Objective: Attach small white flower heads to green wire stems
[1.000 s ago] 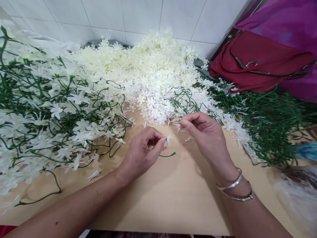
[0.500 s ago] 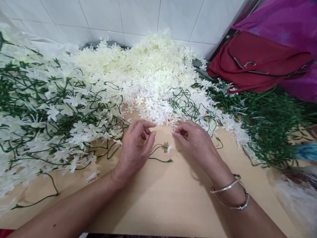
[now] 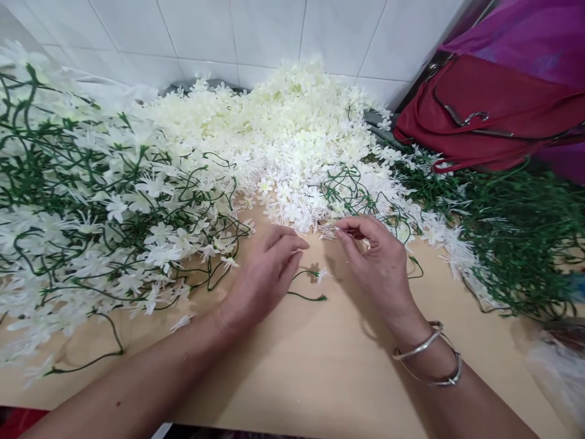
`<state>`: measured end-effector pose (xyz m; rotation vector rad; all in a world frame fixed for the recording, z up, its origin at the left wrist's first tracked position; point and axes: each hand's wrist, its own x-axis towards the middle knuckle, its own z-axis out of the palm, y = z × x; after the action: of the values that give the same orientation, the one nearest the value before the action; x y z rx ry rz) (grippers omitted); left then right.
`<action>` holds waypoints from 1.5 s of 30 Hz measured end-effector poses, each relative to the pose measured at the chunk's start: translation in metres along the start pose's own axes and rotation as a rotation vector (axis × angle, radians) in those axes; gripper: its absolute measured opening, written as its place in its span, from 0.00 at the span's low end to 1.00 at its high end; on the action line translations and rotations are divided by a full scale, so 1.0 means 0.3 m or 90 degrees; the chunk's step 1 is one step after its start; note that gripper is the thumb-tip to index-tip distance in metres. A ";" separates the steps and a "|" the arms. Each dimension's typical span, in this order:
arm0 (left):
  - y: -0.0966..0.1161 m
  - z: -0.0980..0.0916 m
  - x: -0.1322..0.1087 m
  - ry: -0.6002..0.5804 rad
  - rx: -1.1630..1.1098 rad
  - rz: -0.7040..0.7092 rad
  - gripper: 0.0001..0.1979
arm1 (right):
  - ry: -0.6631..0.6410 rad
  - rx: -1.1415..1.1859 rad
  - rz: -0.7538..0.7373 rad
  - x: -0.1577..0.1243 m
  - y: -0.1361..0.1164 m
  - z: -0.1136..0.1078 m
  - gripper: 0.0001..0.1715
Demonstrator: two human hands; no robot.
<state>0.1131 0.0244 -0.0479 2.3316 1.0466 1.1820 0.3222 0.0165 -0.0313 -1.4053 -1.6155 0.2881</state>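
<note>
Stem ends (image 3: 322, 298), green, one tipped white, show mid-frame just beside your left hand (image 3: 265, 280); its fingers curl loosely, any hold hidden; your right hand (image 3: 379, 262), right of centre, has thumb and forefinger nearly meeting, its hold unclear; white flowers (image 3: 278, 128) heap upper middle.

Matt, cloth-like white flowers (image 3: 283, 140), plastic-looking green stems (image 3: 307, 297), smooth wood-look table (image 3: 297, 372), shiny metal bangles (image 3: 421, 348), glossy wall tiles (image 3: 267, 30).

You have no lettering to read anywhere in view: you can make out no text, label, brand name, number or sign on any of the things before you
</note>
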 end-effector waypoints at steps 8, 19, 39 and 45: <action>0.019 -0.020 0.011 0.002 0.055 -0.003 0.11 | -0.019 -0.016 0.014 -0.001 -0.001 0.008 0.08; -0.066 -0.136 0.055 -0.029 0.456 -0.137 0.11 | -0.035 0.017 0.002 0.000 -0.005 0.009 0.09; 0.032 -0.106 0.079 0.100 -0.343 -0.261 0.07 | -0.042 0.036 0.004 -0.007 -0.016 0.012 0.08; 0.036 -0.045 0.068 0.049 -0.767 -0.541 0.13 | -0.032 0.219 0.117 -0.017 -0.054 0.013 0.01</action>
<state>0.1152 0.0315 -0.0223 0.7935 0.8101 1.0490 0.3082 0.0086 -0.0246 -1.2861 -1.3982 0.6801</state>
